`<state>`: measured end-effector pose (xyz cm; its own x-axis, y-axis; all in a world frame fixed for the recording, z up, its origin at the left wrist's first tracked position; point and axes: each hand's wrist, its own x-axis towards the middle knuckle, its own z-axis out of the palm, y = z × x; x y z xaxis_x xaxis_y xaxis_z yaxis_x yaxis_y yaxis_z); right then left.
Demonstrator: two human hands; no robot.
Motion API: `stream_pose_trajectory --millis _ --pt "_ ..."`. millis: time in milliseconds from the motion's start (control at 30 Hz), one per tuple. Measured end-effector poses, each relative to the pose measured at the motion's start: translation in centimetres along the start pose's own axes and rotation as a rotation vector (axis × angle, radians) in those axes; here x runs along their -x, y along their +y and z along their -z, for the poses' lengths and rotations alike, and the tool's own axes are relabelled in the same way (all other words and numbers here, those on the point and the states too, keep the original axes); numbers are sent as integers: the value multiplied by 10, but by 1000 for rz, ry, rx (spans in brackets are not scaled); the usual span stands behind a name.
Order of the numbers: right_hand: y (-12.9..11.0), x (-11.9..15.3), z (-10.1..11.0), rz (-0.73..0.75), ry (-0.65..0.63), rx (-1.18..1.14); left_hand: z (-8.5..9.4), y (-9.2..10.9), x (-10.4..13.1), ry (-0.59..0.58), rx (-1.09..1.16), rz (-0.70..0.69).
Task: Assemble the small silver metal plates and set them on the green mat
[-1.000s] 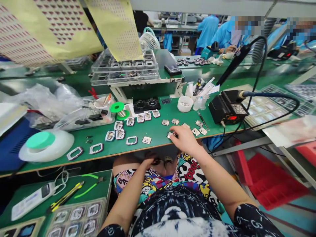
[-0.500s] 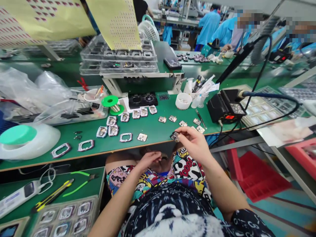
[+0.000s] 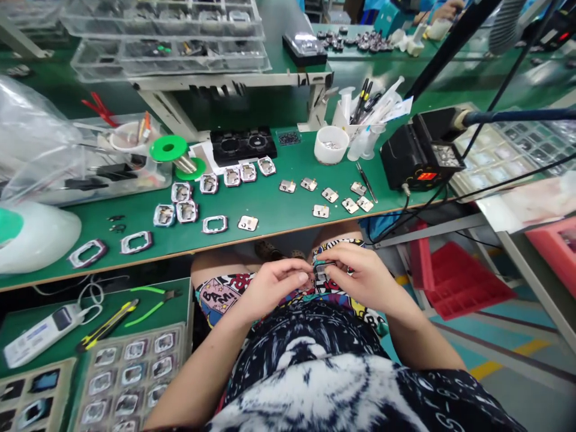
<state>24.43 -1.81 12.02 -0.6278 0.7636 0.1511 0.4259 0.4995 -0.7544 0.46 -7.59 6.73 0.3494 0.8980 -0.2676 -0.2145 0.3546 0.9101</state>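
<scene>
Over my lap, below the bench edge, my left hand (image 3: 274,282) and my right hand (image 3: 360,276) meet on one small metal part (image 3: 321,270), pinched between the fingertips of both. More small square metal plates (image 3: 330,195) lie in a loose row on the green bench top (image 3: 279,225) just above my hands. Further left, rounded metal frames (image 3: 215,224) and framed parts (image 3: 234,176) are spread out on the same surface.
A black soldering station (image 3: 420,157) with cables stands at the right, a white cup (image 3: 332,144) and a tool holder (image 3: 366,114) behind the plates. A green solder spool (image 3: 173,151), a black fixture (image 3: 243,146) and clear trays (image 3: 166,36) sit further back. A lower shelf (image 3: 148,300) holds cutters and part trays.
My right hand picked a small metal part off the bench and brought it down to my lap. My left hand rose to meet it. The view tilted down.
</scene>
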Motion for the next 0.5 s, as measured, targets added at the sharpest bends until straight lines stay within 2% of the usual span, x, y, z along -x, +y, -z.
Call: stream_pose_trajectory --millis 133,267,500 --pt "3 2 0 20 -16 4 -7 -3 -5 -9 5 26" --pt "7 2 -1 60 -58 -13 -11 3 -9 -8 -78 26" --pt "5 4 -1 27 -132 94 -16 11 -9 48 -547 -138"
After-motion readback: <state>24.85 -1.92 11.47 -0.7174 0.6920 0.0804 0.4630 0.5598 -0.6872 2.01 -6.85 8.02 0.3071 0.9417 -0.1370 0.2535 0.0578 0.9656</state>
